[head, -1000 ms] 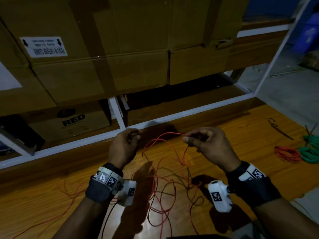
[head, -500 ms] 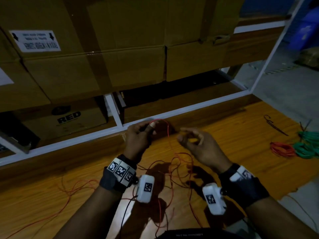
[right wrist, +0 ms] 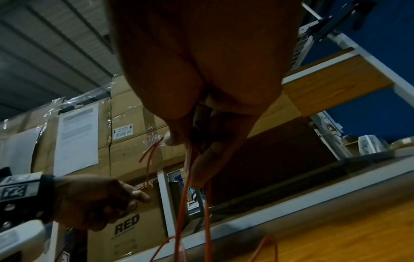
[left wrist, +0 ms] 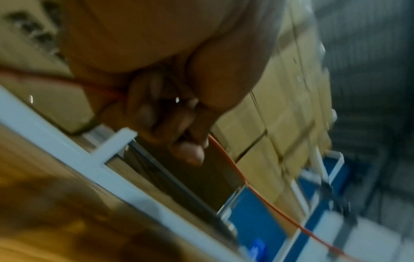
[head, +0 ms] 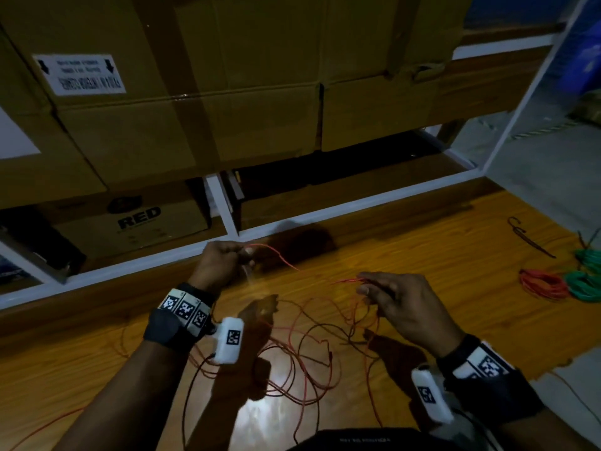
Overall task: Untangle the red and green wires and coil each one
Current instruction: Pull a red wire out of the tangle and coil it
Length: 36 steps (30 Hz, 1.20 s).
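A loose tangle of red wire lies on the wooden table between my forearms, mixed with darker strands whose colour I cannot tell. My left hand is raised near the table's back edge and pinches one red strand between thumb and curled fingers. My right hand, lower and to the right, pinches the same red wire, which hangs down from its fingertips. A slack span of wire runs between the two hands. In the right wrist view the left hand shows at lower left.
At the table's right edge lie a coiled red wire and coiled green wires, with a dark hooked tool behind them. A white shelf frame with cardboard boxes stands along the back.
The hands came close together half a second ago and have now spread apart. The right hand has dropped lower, and the wire span between them has lengthened.
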Available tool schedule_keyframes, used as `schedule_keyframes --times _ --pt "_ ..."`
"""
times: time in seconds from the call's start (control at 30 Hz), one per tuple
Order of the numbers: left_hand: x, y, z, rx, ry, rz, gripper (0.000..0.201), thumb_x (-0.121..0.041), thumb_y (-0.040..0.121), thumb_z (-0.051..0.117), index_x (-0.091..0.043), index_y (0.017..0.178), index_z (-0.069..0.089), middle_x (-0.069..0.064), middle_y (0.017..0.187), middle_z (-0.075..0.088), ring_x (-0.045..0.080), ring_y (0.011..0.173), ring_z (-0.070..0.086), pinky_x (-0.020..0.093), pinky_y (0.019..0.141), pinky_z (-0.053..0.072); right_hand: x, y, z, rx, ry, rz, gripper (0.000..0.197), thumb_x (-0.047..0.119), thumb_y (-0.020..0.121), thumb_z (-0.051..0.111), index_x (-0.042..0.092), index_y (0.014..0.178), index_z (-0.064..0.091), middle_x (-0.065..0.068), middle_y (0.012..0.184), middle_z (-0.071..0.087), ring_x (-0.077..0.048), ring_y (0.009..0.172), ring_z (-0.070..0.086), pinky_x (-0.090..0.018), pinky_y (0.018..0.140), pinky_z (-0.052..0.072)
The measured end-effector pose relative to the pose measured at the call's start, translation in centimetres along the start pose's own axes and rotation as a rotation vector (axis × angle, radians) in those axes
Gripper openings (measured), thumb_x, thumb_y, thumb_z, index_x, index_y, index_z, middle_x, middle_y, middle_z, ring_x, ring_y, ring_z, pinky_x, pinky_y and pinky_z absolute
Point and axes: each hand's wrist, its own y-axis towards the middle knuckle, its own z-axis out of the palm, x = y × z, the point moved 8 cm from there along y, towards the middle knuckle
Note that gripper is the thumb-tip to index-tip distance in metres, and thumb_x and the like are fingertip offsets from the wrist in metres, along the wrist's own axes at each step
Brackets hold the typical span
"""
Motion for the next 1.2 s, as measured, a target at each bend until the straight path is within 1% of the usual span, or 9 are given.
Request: schedule_keyframes --times 0.13,0.27,0.4,0.53,0.67,0.77,0.9,1.03,1.2 --pt "0.2 -0.7 1.5 0.11 0.333 0.166 0.044 -0.019 0.092 0.075 -0.031 0.133 0.064 0.002 0.121 0.071 0.029 0.103 0.068 0.052 0.089 0.059 0.8 0.7 0.1 0.035 -0.055 -0.017 0.032 0.029 0.101 0.062 0.019 0.131 0.069 0.008 0.103 0.078 0.006 0.079 0.071 -0.031 0.068 0.062" --pt "-3.7 -5.1 5.7 0.183 0.562 0.572 0.066 -0.051 0.088 0.075 -0.043 0.146 0.047 -0.011 0.152 0.046 0.011 0.139 0.04 0.038 0.106 0.041 2.1 1.5 0.9 0.081 -0.094 -0.057 0.031 0.018 0.103 0.06 0.023 0.133 0.066 0.015 0.102 0.076 0.008 0.082 0.07 -0.023 0.067 0.061" --pt "-5.4 -7.7 10.3 0.34 0.461 0.623 0.041 -0.053 0.091 0.07 -0.035 0.127 0.069 -0.016 0.126 0.068 -0.003 0.111 0.062 0.026 0.087 0.052 4.0 2.0 0.8 0.075 -0.086 -0.111 0.027 0.029 0.103 0.06 0.026 0.128 0.069 0.009 0.102 0.078 0.006 0.081 0.072 -0.032 0.065 0.062" --pt "-4.9 -6.7 10.4 0.355 0.257 0.568 0.021 -0.034 0.098 0.067 -0.017 0.101 0.08 -0.005 0.085 0.077 0.009 0.078 0.073 0.045 0.071 0.061 4.0 2.1 0.4 0.068 -0.006 -0.073 0.029 0.03 0.101 0.063 0.025 0.129 0.069 0.008 0.102 0.078 0.004 0.083 0.072 -0.034 0.065 0.063" --pt "-5.3 -5.9 8.5 0.253 -0.026 0.471 0.022 -0.019 0.102 0.061 -0.008 0.088 0.073 -0.005 0.057 0.049 0.015 0.046 0.039 0.032 0.045 0.035 2.1 1.7 -0.2 0.037 0.097 0.02 0.033 0.021 0.095 0.072 0.022 0.128 0.068 0.006 0.099 0.077 -0.002 0.08 0.074 -0.035 0.068 0.064" --pt "-5.2 -5.4 7.9 0.253 -0.158 0.4 0.026 -0.012 0.102 0.059 0.01 0.092 0.067 -0.004 0.055 0.038 0.012 0.044 0.024 0.024 0.046 0.022 0.1 1.1 1.4 0.134 0.179 0.141 0.047 0.035 0.086 0.081 0.031 0.13 0.065 0.011 0.104 0.075 0.0 0.091 0.072 -0.032 0.079 0.063" --pt "-5.5 -5.5 7.5 0.224 -0.152 0.421 0.021 -0.015 0.101 0.062 -0.003 0.087 0.073 0.003 0.053 0.04 0.015 0.041 0.025 0.022 0.044 0.023 0.4 0.4 4.9 0.252 0.223 0.131 0.039 0.038 0.087 0.079 0.024 0.123 0.07 0.01 0.098 0.076 0.001 0.094 0.071 -0.021 0.078 0.056" --pt "-5.7 -4.7 5.4 0.165 0.029 0.476 0.008 -0.019 0.093 0.073 -0.012 0.093 0.078 -0.008 0.067 0.071 0.011 0.051 0.057 0.02 0.05 0.043 0.6 1.4 2.6 0.107 0.401 0.167 0.012 0.025 0.099 0.065 0.019 0.098 0.076 -0.003 0.079 0.075 -0.015 0.072 0.071 -0.031 0.064 0.054" --pt "-1.8 -3.3 4.5 0.326 0.216 0.372 0.018 -0.033 0.088 0.074 -0.017 0.092 0.081 -0.008 0.062 0.064 0.01 0.049 0.048 0.023 0.046 0.035 -0.5 2.8 -3.6 -0.032 0.255 0.118 0.028 0.027 0.103 0.059 0.024 0.079 0.075 -0.002 0.066 0.064 -0.017 0.065 0.062 -0.038 0.071 0.049"
